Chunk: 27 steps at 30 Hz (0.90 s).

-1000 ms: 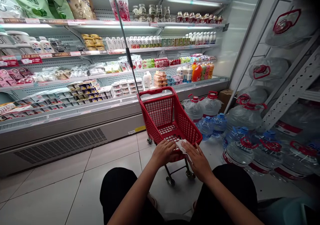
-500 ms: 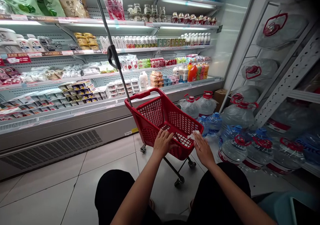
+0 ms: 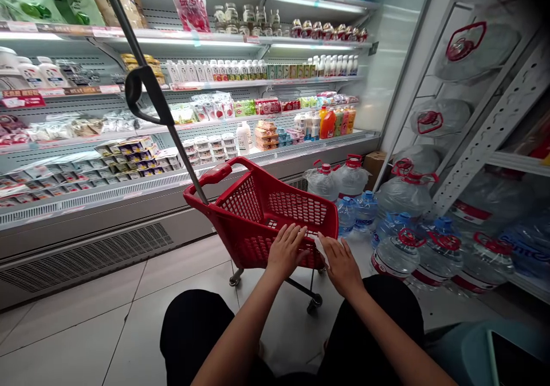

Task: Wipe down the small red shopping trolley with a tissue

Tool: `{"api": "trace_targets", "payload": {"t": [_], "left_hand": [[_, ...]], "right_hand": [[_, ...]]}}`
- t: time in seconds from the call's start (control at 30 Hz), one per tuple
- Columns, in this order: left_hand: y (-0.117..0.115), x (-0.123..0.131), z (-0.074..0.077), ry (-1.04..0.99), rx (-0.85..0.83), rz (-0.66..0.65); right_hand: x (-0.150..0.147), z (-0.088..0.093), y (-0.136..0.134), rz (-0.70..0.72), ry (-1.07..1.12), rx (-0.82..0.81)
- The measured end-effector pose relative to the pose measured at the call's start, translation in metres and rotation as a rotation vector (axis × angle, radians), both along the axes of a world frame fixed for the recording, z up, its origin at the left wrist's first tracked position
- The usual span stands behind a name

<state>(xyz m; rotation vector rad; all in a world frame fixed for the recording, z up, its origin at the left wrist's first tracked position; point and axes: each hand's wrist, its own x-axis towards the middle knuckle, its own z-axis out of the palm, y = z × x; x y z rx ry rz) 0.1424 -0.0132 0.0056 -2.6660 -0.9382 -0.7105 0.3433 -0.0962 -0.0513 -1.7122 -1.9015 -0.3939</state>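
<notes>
The right hand holds a crumpled white wipe against the near rim at the right end of a red shopping cart, its fingers closed on it. Just to its left, the fingers of the left hand lie extended over the same rim, thumb apart; I cannot tell whether they grip it. The cart stands on the tiled floor beyond the person's black-clad knees, with its red handle at the far left end. A dark pole rises from there, leaning left. Large water jugs crowd the floor to the right. On the far side stands a refrigerated display case, its shelves stocked with packages and bottles.
</notes>
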Motion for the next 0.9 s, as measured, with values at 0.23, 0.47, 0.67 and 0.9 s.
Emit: {"api": "trace_targets", "payload": {"t": [0.23,0.47,0.67,0.9], "left_hand": [[0.022,-0.103,0.038,-0.08,0.064,0.212],[0.01,-0.115,0.048,-0.081,0.133,0.391],[0.005,-0.079,0.04,-0.112,0.137,0.418],[-0.004,-0.087,0.058,-0.122,0.125,0.282]], "right_hand": [[0.028,-0.004,0.023,-0.004,0.007,-0.001],[0.021,-0.002,0.037,-0.06,0.101,0.033],[-0.074,0.027,0.058,0.16,0.02,0.058],[-0.094,0.037,0.07,0.233,-0.003,0.077]]}}
